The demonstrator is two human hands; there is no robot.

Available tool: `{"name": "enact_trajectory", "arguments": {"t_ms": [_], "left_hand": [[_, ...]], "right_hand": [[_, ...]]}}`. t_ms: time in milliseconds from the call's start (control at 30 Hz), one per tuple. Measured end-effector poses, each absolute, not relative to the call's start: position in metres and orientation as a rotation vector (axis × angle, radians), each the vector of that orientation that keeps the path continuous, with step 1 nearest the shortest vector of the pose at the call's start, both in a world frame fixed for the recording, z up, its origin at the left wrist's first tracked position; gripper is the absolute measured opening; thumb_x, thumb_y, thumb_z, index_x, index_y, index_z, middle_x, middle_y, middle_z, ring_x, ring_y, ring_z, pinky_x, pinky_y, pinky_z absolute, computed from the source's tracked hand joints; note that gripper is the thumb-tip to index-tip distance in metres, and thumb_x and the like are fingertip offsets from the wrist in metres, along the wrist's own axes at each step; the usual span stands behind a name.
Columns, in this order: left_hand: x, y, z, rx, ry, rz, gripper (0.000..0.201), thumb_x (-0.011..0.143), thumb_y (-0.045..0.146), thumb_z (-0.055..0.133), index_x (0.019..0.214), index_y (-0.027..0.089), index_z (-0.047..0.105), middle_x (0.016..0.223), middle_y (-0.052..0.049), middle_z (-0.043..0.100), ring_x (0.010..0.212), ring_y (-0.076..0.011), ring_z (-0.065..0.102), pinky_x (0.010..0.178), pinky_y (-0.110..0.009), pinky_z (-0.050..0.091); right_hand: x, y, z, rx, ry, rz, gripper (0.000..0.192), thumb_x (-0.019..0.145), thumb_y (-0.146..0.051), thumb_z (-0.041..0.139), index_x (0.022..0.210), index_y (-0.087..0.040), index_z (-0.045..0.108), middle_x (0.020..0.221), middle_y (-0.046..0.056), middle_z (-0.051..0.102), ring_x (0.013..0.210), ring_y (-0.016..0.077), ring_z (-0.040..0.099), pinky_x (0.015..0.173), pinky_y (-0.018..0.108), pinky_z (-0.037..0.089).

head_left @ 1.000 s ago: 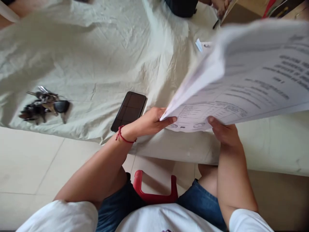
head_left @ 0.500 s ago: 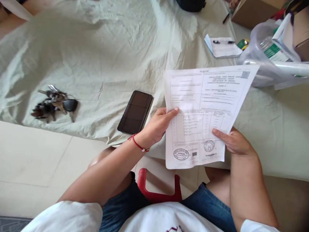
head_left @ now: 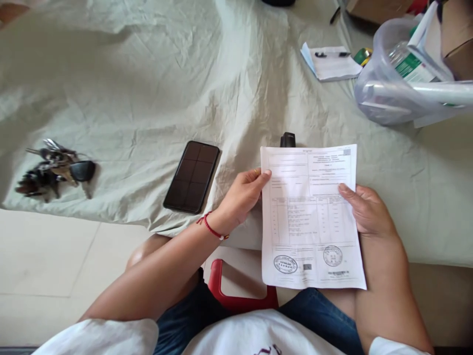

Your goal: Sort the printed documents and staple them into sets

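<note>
Between my two hands is a printed paper form [head_left: 312,217] with boxes, rows of text and two round ink stamps near its bottom. My left hand [head_left: 246,195] grips its left edge, thumb on the front and fingers behind. On the right edge, my right hand [head_left: 369,209] pinches the sheet the same way. The paper hangs over the table's front edge and my lap. A small black object [head_left: 287,140], its kind unclear, shows just past the paper's top edge. Left of my left hand a black smartphone [head_left: 192,177] lies screen up on the cloth.
A bunch of keys [head_left: 59,170] lies at the table's left front. Further back are a notepad [head_left: 334,69] with a pen on it, a tape measure [head_left: 363,56], a clear plastic container [head_left: 380,93] and cardboard boxes [head_left: 458,37]. A red stool [head_left: 244,301] stands below.
Both hands have lowered the paper toward me, and it now looks straighter. My right hand sits higher on its edge. The black object beyond the paper has come into sight. The view has shifted slightly.
</note>
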State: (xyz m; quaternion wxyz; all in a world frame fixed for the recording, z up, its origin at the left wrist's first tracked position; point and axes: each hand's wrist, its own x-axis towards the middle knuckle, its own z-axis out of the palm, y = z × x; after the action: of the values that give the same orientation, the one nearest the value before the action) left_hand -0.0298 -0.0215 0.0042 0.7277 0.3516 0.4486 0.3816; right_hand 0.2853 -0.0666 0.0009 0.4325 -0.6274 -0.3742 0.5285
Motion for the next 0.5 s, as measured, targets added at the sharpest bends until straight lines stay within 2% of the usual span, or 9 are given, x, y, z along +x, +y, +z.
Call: {"name": "enact_trajectory", "arguments": {"t_ms": [133, 233, 367, 500], "left_hand": [[-0.032, -0.015, 0.006, 0.894, 1.134, 0.866, 0.036, 0.094, 0.043, 0.086, 0.072, 0.021, 0.068, 0.063, 0.004, 0.049, 0.06, -0.0118, 0.037, 0.057, -0.028, 0.03], [-0.031, -0.016, 0.009, 0.925, 1.201, 0.773, 0.034, 0.095, 0.043, 0.081, 0.073, 0.022, 0.068, 0.059, 0.004, 0.043, 0.055, -0.0115, 0.03, 0.054, -0.03, 0.018], [-0.027, -0.015, 0.018, 0.908, 1.269, 0.657, 0.035, 0.105, 0.032, 0.071, 0.072, 0.021, 0.065, 0.057, 0.004, 0.043, 0.052, -0.01, 0.028, 0.05, -0.027, 0.015], [-0.021, -0.009, 0.027, 0.879, 1.317, 0.583, 0.044, 0.11, 0.017, 0.064, 0.066, 0.02, 0.058, 0.055, 0.006, 0.039, 0.05, -0.0076, 0.028, 0.05, -0.023, 0.017]], "right_hand": [[0.302, -0.075, 0.0, -1.594, -0.939, 1.424, 0.045, 0.089, -0.067, 0.1, 0.11, -0.027, 0.094, 0.098, 0.008, 0.094, 0.096, 0.0428, 0.094, 0.1, 0.068, 0.079], [0.308, -0.075, -0.003, -1.615, -0.938, 1.42, 0.045, 0.089, -0.069, 0.099, 0.107, -0.028, 0.093, 0.098, 0.008, 0.094, 0.102, 0.0424, 0.094, 0.104, 0.067, 0.078], [0.306, -0.071, -0.002, -1.597, -0.94, 1.285, 0.041, 0.087, -0.07, 0.1, 0.106, -0.034, 0.093, 0.107, 0.004, 0.095, 0.108, 0.0377, 0.094, 0.106, 0.059, 0.079], [0.305, -0.069, 0.006, -1.669, -0.928, 1.303, 0.044, 0.083, -0.071, 0.103, 0.103, -0.033, 0.093, 0.109, 0.005, 0.095, 0.107, 0.0367, 0.093, 0.106, 0.058, 0.078]]}}
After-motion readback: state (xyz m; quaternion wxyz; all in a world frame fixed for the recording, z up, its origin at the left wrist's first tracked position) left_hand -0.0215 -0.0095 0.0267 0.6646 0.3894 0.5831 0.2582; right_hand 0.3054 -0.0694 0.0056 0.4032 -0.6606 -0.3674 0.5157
